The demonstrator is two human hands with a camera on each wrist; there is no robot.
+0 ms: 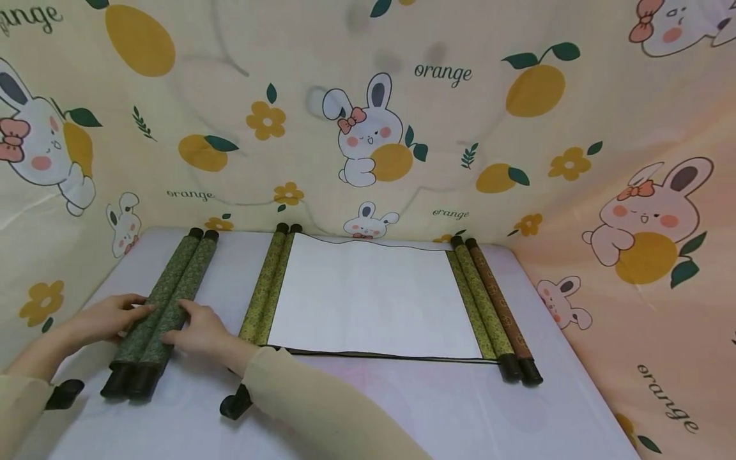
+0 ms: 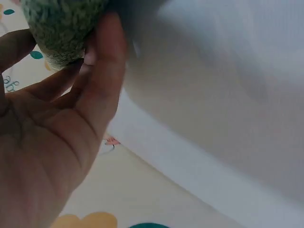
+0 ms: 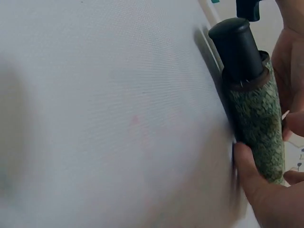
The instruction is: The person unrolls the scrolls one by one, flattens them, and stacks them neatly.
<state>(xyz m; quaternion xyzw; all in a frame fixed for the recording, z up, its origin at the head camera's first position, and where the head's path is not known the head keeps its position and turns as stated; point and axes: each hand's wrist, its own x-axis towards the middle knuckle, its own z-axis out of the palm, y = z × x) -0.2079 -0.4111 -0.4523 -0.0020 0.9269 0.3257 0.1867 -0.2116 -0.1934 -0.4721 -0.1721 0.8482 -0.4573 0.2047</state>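
Observation:
At the table's left lies a dark green patterned scroll, its two rolls side by side with black end knobs. My left hand (image 1: 109,317) holds the left roll (image 1: 167,268), thumb and fingers at its outer side. On the other side, my right hand (image 1: 204,332) grips the right roll (image 1: 192,271) with thumb and fingers apart along it. In the left wrist view the fingers curl around the green roll (image 2: 64,28). The right wrist view shows a black end knob (image 3: 235,45) and the right thumb against the green patterned roll (image 3: 259,114).
To the right, a white sheet (image 1: 374,294) lies spread between yellow-green rolls (image 1: 267,287) on its left and another yellow-green roll (image 1: 483,300) on its right. A brown roll (image 1: 501,300) lies beside that one. A printed cloth (image 1: 368,38) hangs behind the white table (image 1: 402,409).

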